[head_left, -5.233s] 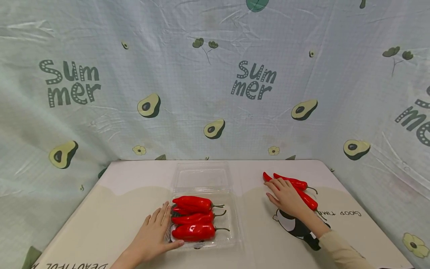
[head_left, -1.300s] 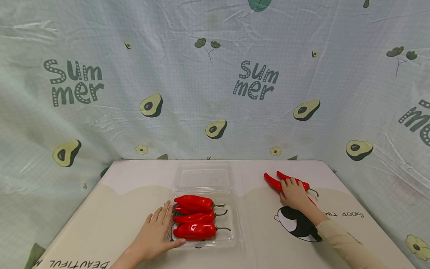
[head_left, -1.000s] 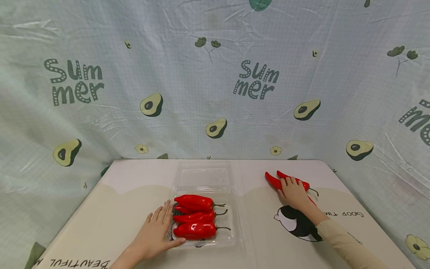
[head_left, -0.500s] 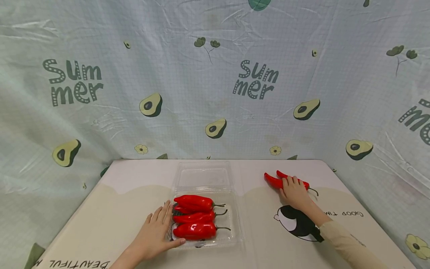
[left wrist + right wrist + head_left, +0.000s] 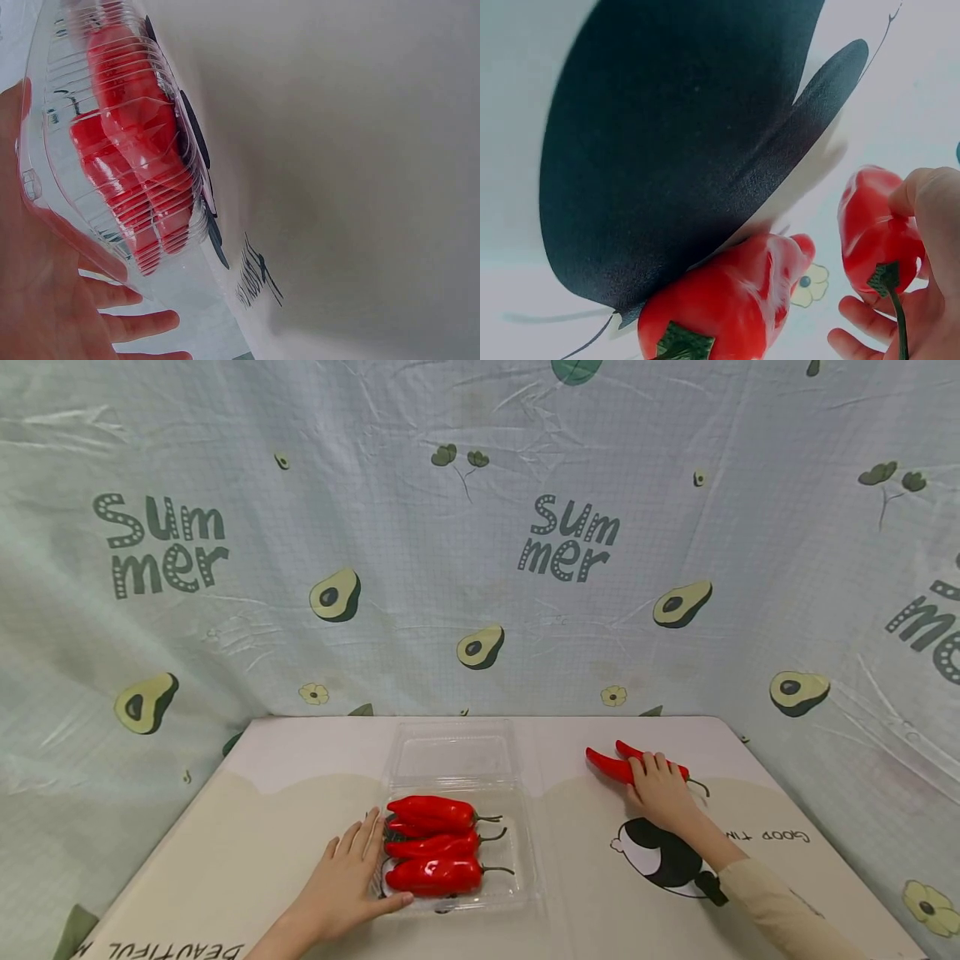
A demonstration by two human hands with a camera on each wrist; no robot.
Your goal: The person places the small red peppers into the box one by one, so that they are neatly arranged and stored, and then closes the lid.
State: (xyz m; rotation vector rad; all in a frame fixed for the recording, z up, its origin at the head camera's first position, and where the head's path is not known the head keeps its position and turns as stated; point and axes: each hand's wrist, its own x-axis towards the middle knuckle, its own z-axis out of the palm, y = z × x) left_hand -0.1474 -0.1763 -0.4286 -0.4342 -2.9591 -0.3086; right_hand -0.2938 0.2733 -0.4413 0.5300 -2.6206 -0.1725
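Right hand grips a red pepper beside a part-filled clear box

A long, glossy red pepper with a green stem is pinched between thumb and fingers of a person's bare right hand, right of centre in the head view. It appears to be the upper of two there. A second long red pepper lies just below it, partly hidden by the hand, its tip pointing left.

About five seconds ago, this hand lay spread across both peppers; now its fingers have curled round one. That suggests one pepper is secured, though it remains beside its neighbour, well apart from the box.

At lower centre sits a clear plastic hinged box, its lid folded back above. Several red peppers lie inside, stems to the right. The left hand, fingers extended, rests against the box's left edge.

Beneath is a pale table with a black-and-white cartoon print at lower right; behind hangs an avocado-patterned curtain.
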